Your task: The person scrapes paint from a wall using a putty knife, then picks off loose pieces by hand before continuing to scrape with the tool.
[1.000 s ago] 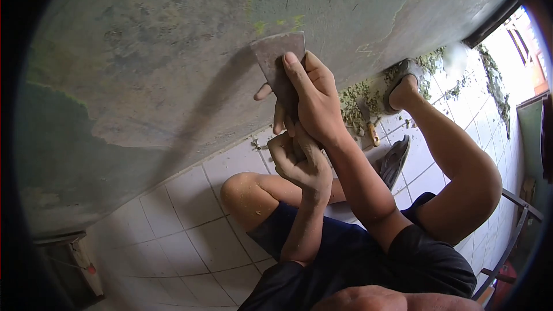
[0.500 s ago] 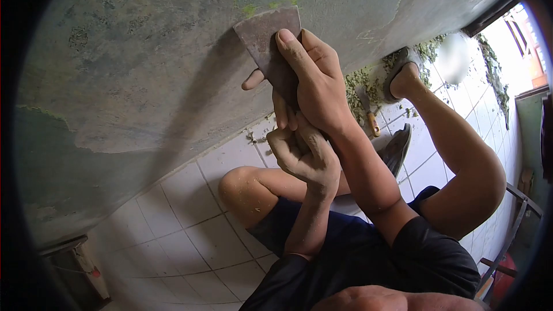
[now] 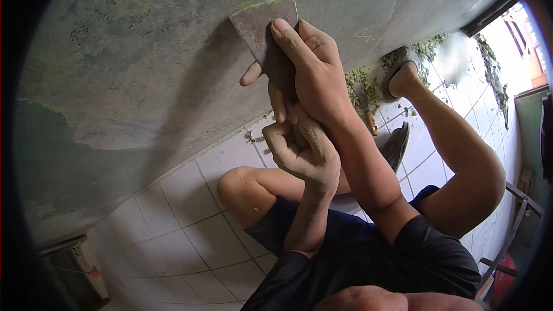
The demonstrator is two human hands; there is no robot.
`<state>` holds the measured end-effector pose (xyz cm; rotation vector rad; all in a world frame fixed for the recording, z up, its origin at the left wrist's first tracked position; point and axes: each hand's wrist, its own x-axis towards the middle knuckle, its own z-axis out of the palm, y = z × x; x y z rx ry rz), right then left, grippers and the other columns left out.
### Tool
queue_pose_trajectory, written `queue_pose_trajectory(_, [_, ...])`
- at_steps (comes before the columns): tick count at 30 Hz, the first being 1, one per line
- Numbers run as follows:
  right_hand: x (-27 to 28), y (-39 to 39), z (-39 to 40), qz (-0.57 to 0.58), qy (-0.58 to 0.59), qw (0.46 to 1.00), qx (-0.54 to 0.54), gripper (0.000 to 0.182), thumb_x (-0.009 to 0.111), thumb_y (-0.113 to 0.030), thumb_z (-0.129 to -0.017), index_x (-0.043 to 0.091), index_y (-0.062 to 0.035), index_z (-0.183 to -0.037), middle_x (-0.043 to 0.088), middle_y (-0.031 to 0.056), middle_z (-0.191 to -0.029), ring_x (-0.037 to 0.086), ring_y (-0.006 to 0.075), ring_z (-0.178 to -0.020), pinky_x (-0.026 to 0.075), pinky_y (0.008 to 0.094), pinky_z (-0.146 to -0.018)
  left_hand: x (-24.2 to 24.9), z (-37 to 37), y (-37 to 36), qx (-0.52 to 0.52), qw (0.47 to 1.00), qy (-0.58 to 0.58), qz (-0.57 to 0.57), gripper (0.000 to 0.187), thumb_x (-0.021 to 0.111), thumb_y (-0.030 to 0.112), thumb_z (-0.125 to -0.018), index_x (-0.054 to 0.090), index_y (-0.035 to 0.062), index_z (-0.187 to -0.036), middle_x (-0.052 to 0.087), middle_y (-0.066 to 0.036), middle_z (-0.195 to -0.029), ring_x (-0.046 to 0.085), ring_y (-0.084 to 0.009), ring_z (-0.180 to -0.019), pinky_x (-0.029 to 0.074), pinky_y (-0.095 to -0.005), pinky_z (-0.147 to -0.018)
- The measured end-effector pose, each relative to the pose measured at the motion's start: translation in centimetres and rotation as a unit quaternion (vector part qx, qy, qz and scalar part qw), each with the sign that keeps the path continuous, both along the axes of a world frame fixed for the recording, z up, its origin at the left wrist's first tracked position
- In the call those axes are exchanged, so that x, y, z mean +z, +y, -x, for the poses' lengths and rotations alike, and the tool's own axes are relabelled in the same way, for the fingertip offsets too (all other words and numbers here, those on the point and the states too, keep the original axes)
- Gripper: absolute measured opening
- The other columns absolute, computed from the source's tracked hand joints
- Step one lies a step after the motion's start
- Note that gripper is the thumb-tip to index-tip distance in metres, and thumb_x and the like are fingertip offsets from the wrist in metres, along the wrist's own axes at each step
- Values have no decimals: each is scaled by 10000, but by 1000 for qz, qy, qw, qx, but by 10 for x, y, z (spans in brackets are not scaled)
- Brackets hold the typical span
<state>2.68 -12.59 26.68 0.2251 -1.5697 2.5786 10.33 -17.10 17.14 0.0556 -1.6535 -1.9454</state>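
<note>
A broad, flat scraper point(image 3: 262, 29) with a worn metal blade has its wide edge against the painted wall point(image 3: 144, 69). My right hand point(image 3: 317, 75) is closed on it, thumb laid along the blade's face and fingers coming round behind. Just below, my left hand point(image 3: 305, 155) is curled shut at the scraper's lower end, palm side towards me. The handle itself is hidden by the hands. Fresh yellow-green marks show along the blade's edge, where paint is scraped.
Another scraper point(image 3: 368, 112) with a wooden handle lies on the white tile floor point(image 3: 173, 242), by paint flakes point(image 3: 360, 83) along the wall's foot. My bent legs and a sandal point(image 3: 397, 72) are close by. A metal frame point(image 3: 515, 224) stands at the right.
Both hands have moved the scraper a short way up the wall and slightly left. Its edge sits higher on the green paint. The grip looks the same.
</note>
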Motion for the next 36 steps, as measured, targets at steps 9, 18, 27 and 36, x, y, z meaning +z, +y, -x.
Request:
queue_pose_trajectory(9, [-5,-2,6,-5,20,1000,-13,349,455,-295,-1095,501,47,-1041,703,233,-737,501,158,-310,384,252,-283,5,9,-1,19,999,-9,45,295,591,208,-1016,435,-18,-909,568,-120,-839,591,-166,-765,492,-311,-667])
queue_pose_trajectory(18, [-1,-11,-6,-42,-3,998,-40,324,480,-279,-1086,486,17,-956,688,171,-667,509,129,-336,356,255,-302,-5,2,-2,7,999,7,-38,259,567,186,-1022,414,-1,-929,510,-89,-901,535,-133,-828,469,-281,-727])
queue_pose_trajectory(27, [-11,-23,-3,-2,-28,999,-15,332,492,-295,-1087,480,5,-944,679,205,-670,485,149,-308,343,250,-287,-9,1,-14,49,999,1,9,296,572,248,-1033,420,4,-964,527,-72,-868,543,-84,-748,447,-219,-613])
queue_pose_trajectory(36, [2,-22,3,-22,21,999,-30,350,460,-303,-1094,500,27,-988,679,206,-675,485,152,-309,362,248,-289,2,14,-17,47,997,34,49,276,572,221,-1017,419,2,-944,540,-64,-796,549,-74,-666,444,-215,-546])
